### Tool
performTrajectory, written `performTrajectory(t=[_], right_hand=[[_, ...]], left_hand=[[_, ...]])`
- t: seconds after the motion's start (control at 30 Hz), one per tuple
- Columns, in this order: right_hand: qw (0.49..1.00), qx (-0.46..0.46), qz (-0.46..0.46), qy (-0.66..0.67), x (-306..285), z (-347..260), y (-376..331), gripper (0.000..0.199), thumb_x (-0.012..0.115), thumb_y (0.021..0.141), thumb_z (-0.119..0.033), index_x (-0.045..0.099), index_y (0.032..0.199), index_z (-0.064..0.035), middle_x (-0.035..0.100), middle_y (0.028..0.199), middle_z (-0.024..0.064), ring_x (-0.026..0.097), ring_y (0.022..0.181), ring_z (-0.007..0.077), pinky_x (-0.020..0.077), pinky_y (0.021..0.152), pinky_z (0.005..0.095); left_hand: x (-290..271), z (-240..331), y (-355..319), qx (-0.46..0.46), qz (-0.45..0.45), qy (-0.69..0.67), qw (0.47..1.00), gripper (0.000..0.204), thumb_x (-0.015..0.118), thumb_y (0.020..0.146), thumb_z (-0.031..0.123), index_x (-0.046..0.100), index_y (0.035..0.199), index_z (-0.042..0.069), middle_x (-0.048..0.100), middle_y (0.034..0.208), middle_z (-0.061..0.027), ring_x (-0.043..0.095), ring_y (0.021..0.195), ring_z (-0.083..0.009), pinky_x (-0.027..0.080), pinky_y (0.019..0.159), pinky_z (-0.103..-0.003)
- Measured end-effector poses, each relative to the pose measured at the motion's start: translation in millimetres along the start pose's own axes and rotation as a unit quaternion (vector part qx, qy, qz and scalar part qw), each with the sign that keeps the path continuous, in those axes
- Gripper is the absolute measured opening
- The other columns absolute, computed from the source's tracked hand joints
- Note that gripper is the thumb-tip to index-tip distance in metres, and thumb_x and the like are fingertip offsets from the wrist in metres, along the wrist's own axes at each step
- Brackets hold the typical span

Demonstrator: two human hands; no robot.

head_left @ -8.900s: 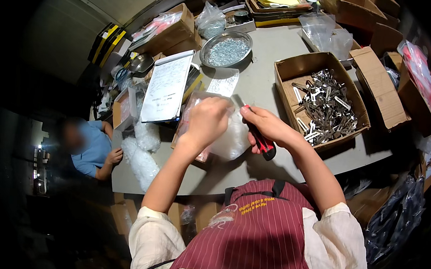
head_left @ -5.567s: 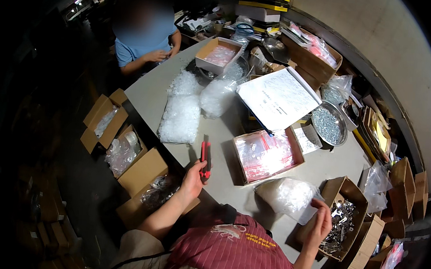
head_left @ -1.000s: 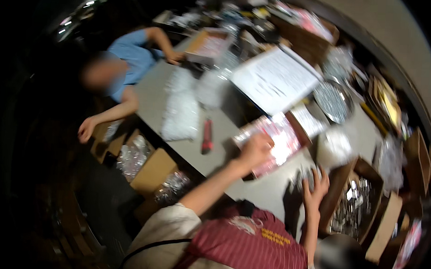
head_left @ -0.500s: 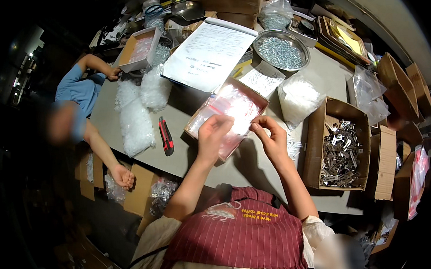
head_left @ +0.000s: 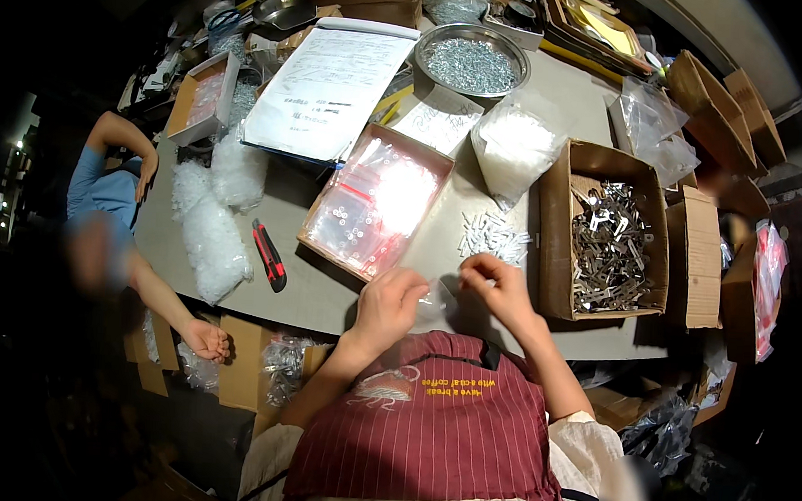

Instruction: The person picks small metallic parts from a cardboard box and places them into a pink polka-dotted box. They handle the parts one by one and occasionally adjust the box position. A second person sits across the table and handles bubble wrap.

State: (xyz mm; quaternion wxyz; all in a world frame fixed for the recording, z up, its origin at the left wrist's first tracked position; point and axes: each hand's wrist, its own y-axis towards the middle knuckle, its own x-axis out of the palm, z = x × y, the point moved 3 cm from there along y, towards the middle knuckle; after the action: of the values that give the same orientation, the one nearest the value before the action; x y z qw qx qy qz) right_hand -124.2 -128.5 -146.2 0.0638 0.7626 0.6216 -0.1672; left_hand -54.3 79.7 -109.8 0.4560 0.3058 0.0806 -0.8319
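left hand fingers pinch a clear bag, seemingly unfilled; right hand fingers bent, grip unclear; white pieces already out, loose on surface.

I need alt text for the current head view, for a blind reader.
A person's left hand holds a small clear bag; the right hand is near loose white pieces on a table, beside a cardboard box of metal parts.

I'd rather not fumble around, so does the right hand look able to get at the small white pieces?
Probably yes: the right hand is by the near edge of the small white pieces, which lie loose on the table, with nothing visibly blocking it.
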Motion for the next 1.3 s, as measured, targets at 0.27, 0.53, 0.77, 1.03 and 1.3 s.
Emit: performTrajectory(t=[0.27, 0.53, 0.77, 1.03, 1.3], right_hand=[[0.946, -0.018, 0.066, -0.318, -13.8, 9.3, 43.0, 0.027, 0.070, 0.091, -0.027, 0.065, 0.093, -0.0003, 0.070, 0.086, 0.0184, 0.068, 0.077, 0.0370, 0.0523, 0.070, 0.0463], [0.893, -0.070, 0.027, -0.445, 20.9, 22.3, 51.6, 0.025, 0.071, 0.078, -0.024, 0.067, 0.081, 0.0005, 0.069, 0.079, 0.0187, 0.070, 0.075, 0.0351, 0.0568, 0.066, 0.0453], [0.898, -0.125, -0.002, -0.422, 5.4, 12.5, 34.3, 0.021, 0.071, 0.083, -0.023, 0.066, 0.085, -0.0020, 0.066, 0.079, 0.0155, 0.066, 0.075, 0.0345, 0.0536, 0.067, 0.0450], [0.909, -0.333, -0.055, -0.243, -16.5, -53.2, -6.5, 0.023, 0.076, 0.082, -0.006, 0.069, 0.103, -0.0025, 0.065, 0.090, 0.0125, 0.063, 0.079, 0.0302, 0.0507, 0.067, 0.0414], [0.952, -0.247, -0.060, -0.169, -10.7, -61.5, -16.5, 0.034, 0.070, 0.080, 0.002, 0.070, 0.113, -0.0048, 0.068, 0.102, 0.0128, 0.065, 0.093, 0.0293, 0.0518, 0.080, 0.0376]], left_hand=[[5.8, -0.4, -5.2, -0.067, 0.018, -0.003, 0.998, 0.010, 0.069, 0.090, 0.014, 0.068, 0.090, 0.003, 0.068, 0.088, -0.0141, 0.065, 0.083, -0.0345, 0.051, 0.072, -0.041], [13.6, 5.1, -18.8, 0.053, 0.045, 0.023, 0.997, 0.006, 0.070, 0.085, 0.008, 0.068, 0.089, 0.004, 0.065, 0.089, -0.0128, 0.062, 0.086, -0.0354, 0.050, 0.075, -0.043], [23.5, 0.3, -26.6, 0.034, 0.035, 0.060, 0.997, 0.018, 0.074, 0.083, 0.015, 0.068, 0.099, 0.006, 0.062, 0.093, -0.0116, 0.060, 0.091, -0.0357, 0.049, 0.079, -0.043], [27.5, -0.4, -19.2, 0.055, 0.030, 0.032, 0.998, 0.030, 0.075, 0.080, 0.010, 0.067, 0.108, 0.004, 0.062, 0.101, -0.0127, 0.061, 0.094, -0.0341, 0.051, 0.082, -0.041], [27.5, 7.5, -16.9, 0.022, 0.004, -0.073, 0.997, 0.033, 0.076, 0.076, 0.002, 0.064, 0.107, 0.003, 0.062, 0.098, -0.0139, 0.062, 0.092, -0.0348, 0.051, 0.077, -0.042]])
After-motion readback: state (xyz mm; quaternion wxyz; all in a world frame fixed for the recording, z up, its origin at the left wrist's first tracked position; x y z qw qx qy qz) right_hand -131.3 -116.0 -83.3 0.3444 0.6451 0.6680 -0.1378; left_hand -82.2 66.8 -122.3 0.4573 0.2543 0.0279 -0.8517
